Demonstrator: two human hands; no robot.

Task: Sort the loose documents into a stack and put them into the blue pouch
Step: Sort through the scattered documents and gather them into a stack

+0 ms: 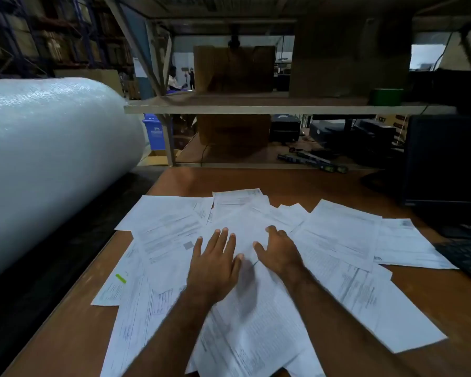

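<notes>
The left hand (pixel 215 263) lies flat on the papers (pixel 337 235) with its fingers straight and slightly spread, palm down, gripping nothing. The right hand (pixel 279 251) rests just beside it on the same middle sheets, thumb out toward the left hand and the other fingers bent down a little onto the paper; it presses rather than grasps, though the far fingertips are partly hidden behind the knuckles. Both bare forearms reach in from the bottom edge and cover part of the sheets nearest the person. The papers are printed white sheets scattered loose and overlapping across the brown table (pixel 65 336), fanned out to the left, the right and the far side of the hands, not squared into a pile. One sheet at the left has a small green tag (pixel 120 278) on it. A blue pouch cannot be made out anywhere on the table. To the left, off the table's edge, lies a big roll of bubble wrap (pixel 52 159). At the right a dark monitor (pixel 446 164) stands on the table, with a black keyboard (pixel 465 257) in front of it touching the edge of the rightmost sheets. Behind the table runs a shelf (pixel 256 107) with cardboard boxes (pixel 234 69) and a green tub (pixel 387 96) on it
</notes>
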